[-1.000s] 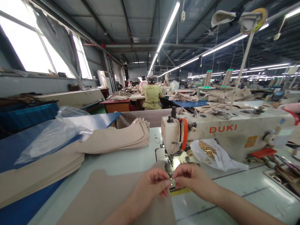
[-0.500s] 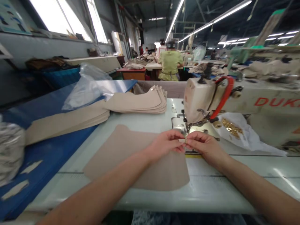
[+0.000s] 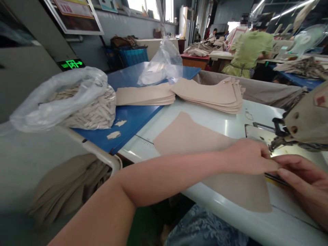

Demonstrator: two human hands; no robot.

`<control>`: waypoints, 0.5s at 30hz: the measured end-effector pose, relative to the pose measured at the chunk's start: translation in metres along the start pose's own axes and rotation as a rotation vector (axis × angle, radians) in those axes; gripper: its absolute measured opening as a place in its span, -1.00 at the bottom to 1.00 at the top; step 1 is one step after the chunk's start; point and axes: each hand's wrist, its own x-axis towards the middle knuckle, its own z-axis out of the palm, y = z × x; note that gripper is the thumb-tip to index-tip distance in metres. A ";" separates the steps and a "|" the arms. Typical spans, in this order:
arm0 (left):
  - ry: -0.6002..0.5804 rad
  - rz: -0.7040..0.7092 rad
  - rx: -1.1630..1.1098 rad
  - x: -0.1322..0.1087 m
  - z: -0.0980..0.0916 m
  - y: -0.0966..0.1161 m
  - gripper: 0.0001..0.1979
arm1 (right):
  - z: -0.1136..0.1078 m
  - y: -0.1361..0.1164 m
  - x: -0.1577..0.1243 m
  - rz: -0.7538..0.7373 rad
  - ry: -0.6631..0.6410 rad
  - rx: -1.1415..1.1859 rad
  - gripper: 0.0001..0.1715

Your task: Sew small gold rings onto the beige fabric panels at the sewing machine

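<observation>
My left hand (image 3: 252, 156) is closed in a pinch beside the sewing machine's needle area (image 3: 273, 145). Its fingertips meet those of my right hand (image 3: 303, 172), also pinched, at the right. The small pale tab seen between them earlier is now hidden by the fingers. Beneath my left hand and forearm, a large flat beige panel (image 3: 189, 135) lies on the pale machine table (image 3: 143, 152). The sewing machine head (image 3: 307, 118) stands just behind my right hand, partly cut off by the frame.
Stacked beige pieces (image 3: 207, 92) lie behind the panel. At left, a clear plastic bag (image 3: 89, 109) full of small pale strips sits by scraps on a blue table (image 3: 139, 118). Another plastic bag (image 3: 164, 65) is farther back. A person in green (image 3: 252, 48) works beyond.
The view has swung left, bringing the bag of strips and a green exit sign into sight and shifting the machine to the right edge. My hands stay pinched together near the needle.
</observation>
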 end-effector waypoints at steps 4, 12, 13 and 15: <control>0.027 -0.003 -0.015 -0.005 0.000 0.000 -0.83 | -0.003 0.004 0.001 -0.072 0.028 -0.143 -0.74; 0.062 -0.077 -0.137 -0.007 -0.004 -0.003 -0.85 | -0.010 0.011 0.006 -0.092 0.107 -0.268 -0.82; 0.065 -0.088 -0.163 -0.006 -0.004 -0.003 -0.85 | -0.008 0.009 0.005 -0.095 0.129 -0.269 -0.82; 0.062 -0.117 -0.227 -0.003 -0.002 -0.004 -0.85 | -0.002 0.000 0.001 -0.096 0.167 -0.260 -0.83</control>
